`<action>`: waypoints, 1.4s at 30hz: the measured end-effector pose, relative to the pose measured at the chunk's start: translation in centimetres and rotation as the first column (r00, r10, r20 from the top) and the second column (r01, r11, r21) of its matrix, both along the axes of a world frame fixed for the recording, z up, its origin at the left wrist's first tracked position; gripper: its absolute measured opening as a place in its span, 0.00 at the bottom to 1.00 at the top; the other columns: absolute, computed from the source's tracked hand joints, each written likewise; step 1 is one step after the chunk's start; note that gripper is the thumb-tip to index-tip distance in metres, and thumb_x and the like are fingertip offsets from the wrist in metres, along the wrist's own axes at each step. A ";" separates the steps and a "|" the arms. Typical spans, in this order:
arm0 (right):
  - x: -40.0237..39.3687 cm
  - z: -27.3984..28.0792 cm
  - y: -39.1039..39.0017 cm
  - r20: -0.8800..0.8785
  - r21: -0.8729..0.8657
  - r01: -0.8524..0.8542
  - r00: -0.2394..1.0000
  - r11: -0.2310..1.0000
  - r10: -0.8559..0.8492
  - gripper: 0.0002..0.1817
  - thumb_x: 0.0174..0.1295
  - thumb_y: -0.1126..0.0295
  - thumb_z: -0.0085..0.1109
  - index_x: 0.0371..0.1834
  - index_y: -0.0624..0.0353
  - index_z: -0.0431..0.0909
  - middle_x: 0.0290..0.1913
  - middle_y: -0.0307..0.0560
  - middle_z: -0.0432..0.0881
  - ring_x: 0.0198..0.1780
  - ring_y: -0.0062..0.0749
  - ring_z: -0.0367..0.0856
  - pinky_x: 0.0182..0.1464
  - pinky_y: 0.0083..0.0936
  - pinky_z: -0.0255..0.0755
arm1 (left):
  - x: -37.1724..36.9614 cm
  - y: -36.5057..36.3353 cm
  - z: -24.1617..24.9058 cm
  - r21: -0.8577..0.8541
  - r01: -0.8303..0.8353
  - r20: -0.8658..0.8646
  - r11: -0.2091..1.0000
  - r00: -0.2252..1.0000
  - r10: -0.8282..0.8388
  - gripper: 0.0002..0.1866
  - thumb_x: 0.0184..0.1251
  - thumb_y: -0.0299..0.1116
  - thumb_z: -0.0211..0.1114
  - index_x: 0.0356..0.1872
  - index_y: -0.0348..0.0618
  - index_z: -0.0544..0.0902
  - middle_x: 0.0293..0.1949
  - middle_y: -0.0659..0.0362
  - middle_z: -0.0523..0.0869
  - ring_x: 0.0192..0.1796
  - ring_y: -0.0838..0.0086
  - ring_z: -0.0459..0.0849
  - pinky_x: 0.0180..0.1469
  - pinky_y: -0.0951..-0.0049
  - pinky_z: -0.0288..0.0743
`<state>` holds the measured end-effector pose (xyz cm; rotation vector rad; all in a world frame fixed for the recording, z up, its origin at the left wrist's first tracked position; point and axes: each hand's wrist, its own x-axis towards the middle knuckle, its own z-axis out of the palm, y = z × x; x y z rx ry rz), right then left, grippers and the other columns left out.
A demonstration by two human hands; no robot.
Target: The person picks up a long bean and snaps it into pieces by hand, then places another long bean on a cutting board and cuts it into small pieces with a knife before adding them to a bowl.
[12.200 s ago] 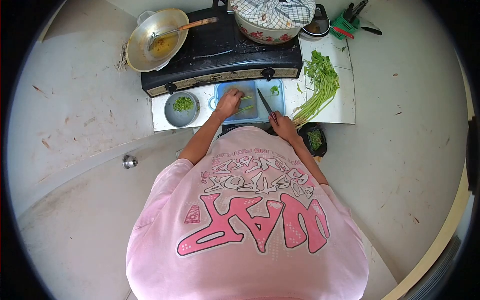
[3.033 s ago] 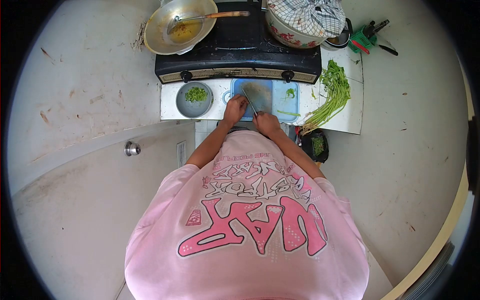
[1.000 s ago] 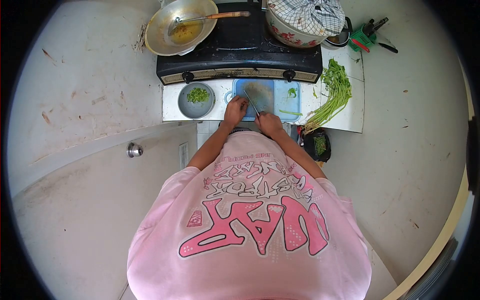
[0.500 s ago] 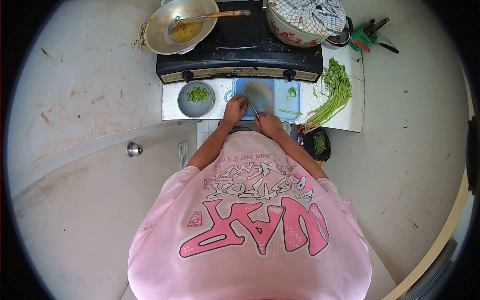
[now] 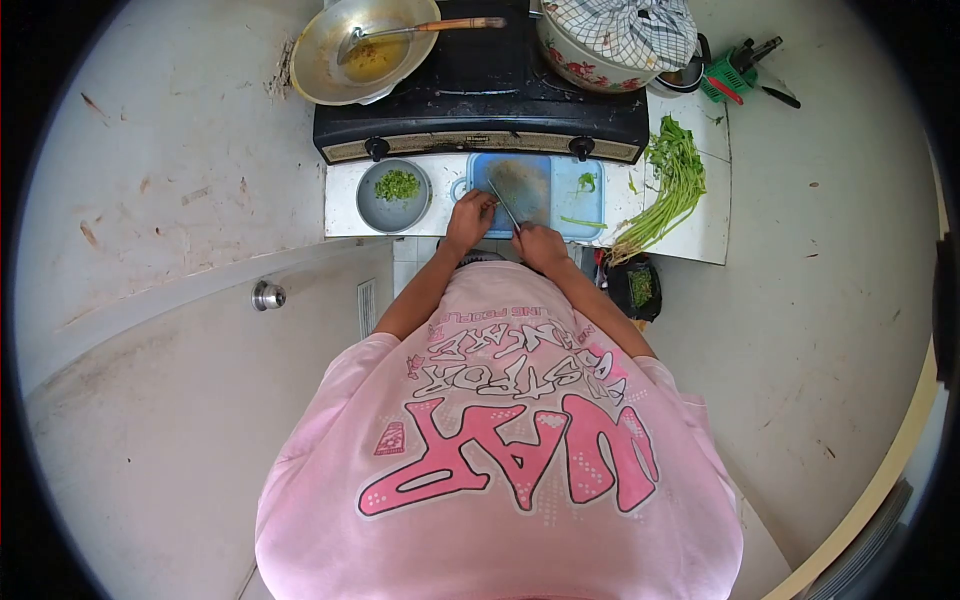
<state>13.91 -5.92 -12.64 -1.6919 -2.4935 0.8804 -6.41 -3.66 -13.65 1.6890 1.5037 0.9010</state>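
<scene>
My right hand (image 5: 541,247) is closed around the handle of a knife (image 5: 504,203), whose blade slants up and left over a blue cutting board (image 5: 577,213). Close to the blade, the fingers of my left hand (image 5: 472,217) are bent and pressed together at the board's left part; what they pinch is too small to make out. A green stem (image 5: 583,223) and a bit of leaf (image 5: 586,182) lie on the board's right side. Left of the board, a grey bowl (image 5: 364,208) holds chopped greens (image 5: 397,184).
Behind the board stands a black gas stove (image 5: 480,115) bearing a wok (image 5: 310,60) with a ladle (image 5: 400,32) and a cloth-topped pot (image 5: 590,75). Leafy stalks (image 5: 675,185) lie at right, near a green basket (image 5: 728,75) of utensils. Below hangs a dark bag (image 5: 635,288).
Both hands and the knife hold nearly the same place. The view of the counter and stove has shifted very slightly.
</scene>
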 end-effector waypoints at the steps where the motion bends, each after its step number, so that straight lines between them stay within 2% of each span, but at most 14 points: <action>1: 0.1 0.0 0.0 0.003 -0.005 0.002 1.000 1.000 -0.002 0.24 0.77 0.55 0.50 0.37 0.66 0.84 0.35 0.65 0.89 0.37 0.61 0.89 0.44 0.52 0.84 | 0.0 0.1 0.0 0.007 0.000 -0.005 1.000 1.000 0.000 0.09 0.61 0.18 0.67 0.41 0.35 0.89 0.39 0.47 0.87 0.40 0.55 0.90 0.46 0.62 0.86; 9: 0.2 0.5 -0.5 -0.023 0.029 -0.005 1.000 1.000 0.006 0.24 0.77 0.54 0.51 0.37 0.66 0.83 0.30 0.65 0.87 0.34 0.61 0.89 0.40 0.53 0.83 | 0.0 0.1 -0.4 -0.003 -0.007 -0.062 1.000 0.998 0.007 0.08 0.63 0.20 0.68 0.41 0.37 0.89 0.39 0.50 0.88 0.39 0.59 0.90 0.45 0.63 0.85; 15: -0.2 -0.2 -0.2 0.001 0.017 -0.009 1.000 1.000 0.008 0.24 0.77 0.54 0.50 0.37 0.66 0.83 0.30 0.64 0.87 0.34 0.61 0.89 0.40 0.53 0.83 | -0.1 0.1 -0.5 -0.006 -0.009 -0.055 1.000 0.998 0.008 0.07 0.62 0.20 0.69 0.40 0.36 0.90 0.37 0.49 0.87 0.38 0.58 0.90 0.45 0.64 0.84; 18: -1.0 -0.4 0.6 -0.042 0.052 -0.016 0.999 0.999 0.018 0.24 0.77 0.54 0.49 0.37 0.66 0.83 0.31 0.64 0.88 0.35 0.61 0.89 0.42 0.51 0.84 | 0.0 0.0 -0.3 -0.003 -0.012 -0.091 1.000 0.996 0.012 0.08 0.62 0.20 0.69 0.41 0.37 0.90 0.37 0.49 0.87 0.38 0.58 0.89 0.45 0.64 0.84; 21: -0.8 0.1 0.5 0.027 -0.002 -0.017 0.999 1.000 0.017 0.24 0.77 0.55 0.49 0.38 0.67 0.83 0.34 0.65 0.88 0.38 0.61 0.89 0.44 0.51 0.84 | 0.0 -0.1 -0.4 0.017 -0.024 -0.022 1.000 0.999 0.025 0.08 0.62 0.20 0.69 0.41 0.37 0.90 0.37 0.50 0.87 0.38 0.59 0.89 0.45 0.64 0.84; 27: -0.2 0.5 -0.1 0.032 -0.014 -0.029 0.999 0.999 0.029 0.24 0.77 0.54 0.48 0.39 0.66 0.84 0.38 0.65 0.89 0.40 0.60 0.90 0.46 0.51 0.83 | 0.0 0.0 -0.7 0.013 -0.029 -0.003 0.999 1.000 0.029 0.08 0.62 0.20 0.68 0.41 0.37 0.90 0.37 0.50 0.87 0.37 0.59 0.89 0.44 0.63 0.83; 30: -1.3 0.7 0.9 0.015 -0.022 -0.002 1.000 1.000 0.003 0.24 0.76 0.56 0.48 0.38 0.66 0.85 0.42 0.64 0.89 0.42 0.59 0.90 0.48 0.49 0.84 | 0.1 -0.1 -0.2 0.008 -0.020 -0.059 1.000 0.998 0.020 0.09 0.61 0.18 0.68 0.41 0.37 0.90 0.37 0.49 0.87 0.38 0.57 0.90 0.44 0.62 0.85; 33: -1.4 0.1 1.1 0.001 -0.015 -0.005 1.000 1.000 0.005 0.24 0.78 0.54 0.48 0.41 0.66 0.84 0.38 0.66 0.89 0.40 0.62 0.89 0.46 0.51 0.83 | 0.0 -0.2 0.3 0.019 -0.022 -0.048 1.000 0.999 0.023 0.08 0.61 0.18 0.68 0.40 0.37 0.90 0.37 0.49 0.87 0.37 0.57 0.90 0.43 0.62 0.85; 39: -0.3 1.3 0.6 0.021 -0.045 0.023 1.000 0.999 -0.022 0.25 0.79 0.53 0.46 0.41 0.66 0.84 0.38 0.66 0.89 0.40 0.63 0.89 0.47 0.53 0.83 | 0.0 -0.2 0.1 0.021 -0.018 -0.055 1.000 0.998 0.019 0.07 0.61 0.19 0.68 0.39 0.37 0.89 0.36 0.49 0.86 0.37 0.56 0.89 0.43 0.60 0.84; 42: -0.5 0.4 0.4 0.027 -0.043 -0.015 0.999 0.999 0.016 0.25 0.79 0.53 0.46 0.41 0.66 0.84 0.38 0.66 0.89 0.40 0.63 0.89 0.47 0.53 0.83 | 0.0 -0.2 -0.3 0.029 -0.023 -0.044 0.999 0.999 0.024 0.07 0.62 0.20 0.68 0.39 0.38 0.89 0.36 0.49 0.86 0.37 0.55 0.88 0.44 0.60 0.83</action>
